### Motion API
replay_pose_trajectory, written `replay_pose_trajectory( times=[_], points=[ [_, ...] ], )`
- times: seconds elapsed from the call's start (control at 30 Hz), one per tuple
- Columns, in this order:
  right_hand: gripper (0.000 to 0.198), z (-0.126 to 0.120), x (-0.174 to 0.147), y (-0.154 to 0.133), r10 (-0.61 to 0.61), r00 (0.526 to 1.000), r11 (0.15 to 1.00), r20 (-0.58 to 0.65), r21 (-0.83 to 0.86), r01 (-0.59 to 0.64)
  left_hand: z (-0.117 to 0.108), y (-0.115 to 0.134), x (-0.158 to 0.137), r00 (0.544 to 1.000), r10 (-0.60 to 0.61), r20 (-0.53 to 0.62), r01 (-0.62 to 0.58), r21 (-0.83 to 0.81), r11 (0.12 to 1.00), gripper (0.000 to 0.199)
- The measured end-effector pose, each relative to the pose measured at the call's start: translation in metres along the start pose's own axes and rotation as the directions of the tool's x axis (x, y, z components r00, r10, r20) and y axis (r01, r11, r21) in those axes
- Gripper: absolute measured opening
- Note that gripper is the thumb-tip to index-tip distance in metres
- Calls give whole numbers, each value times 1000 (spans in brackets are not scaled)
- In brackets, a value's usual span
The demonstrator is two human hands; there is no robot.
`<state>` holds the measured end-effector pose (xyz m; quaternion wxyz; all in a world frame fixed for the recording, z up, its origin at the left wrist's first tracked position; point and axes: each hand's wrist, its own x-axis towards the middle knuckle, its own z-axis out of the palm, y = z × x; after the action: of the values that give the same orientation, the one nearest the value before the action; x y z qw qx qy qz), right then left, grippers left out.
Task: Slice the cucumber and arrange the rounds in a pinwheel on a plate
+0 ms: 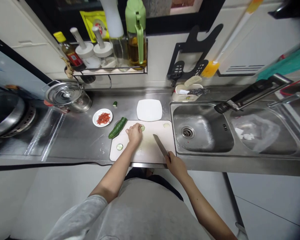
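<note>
My left hand (135, 134) is over the cutting board (155, 155), its fingers curled together at a cucumber slice (142, 127) whose edge shows beside the fingertips. A knife (160, 145) is gripped by its handle in my right hand (175, 164). Its blade points up and left above the board. The large piece of cucumber (118, 128) lies across the board's upper left corner. One more slice (119, 147) rests at the board's left side, and a pale slice (166, 125) lies near the upper right corner.
Behind the board is a white square plate (149, 110). To the left stand a small plate of chopped red pieces (103, 118), a cucumber end (115, 104) and a steel pot (68, 96). The sink (202, 133) adjoins the board's right side. A condiment rack (110, 71) hangs behind.
</note>
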<state>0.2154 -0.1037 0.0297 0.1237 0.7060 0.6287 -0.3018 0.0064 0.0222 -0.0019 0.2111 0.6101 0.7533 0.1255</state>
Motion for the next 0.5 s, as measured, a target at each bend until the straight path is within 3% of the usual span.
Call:
replay_pose_trajectory(
  times=[0.33,0.5],
  points=[
    [30,0,6,-5,-45,999,999,13,-28,46,-21,-35,-38,978,-150,144,161,-67,985,21],
    [32,-2,7,-9,-63,998,997,28,-43,64,-28,-50,-56,971,-150,186,161,-43,986,22]
  ],
)
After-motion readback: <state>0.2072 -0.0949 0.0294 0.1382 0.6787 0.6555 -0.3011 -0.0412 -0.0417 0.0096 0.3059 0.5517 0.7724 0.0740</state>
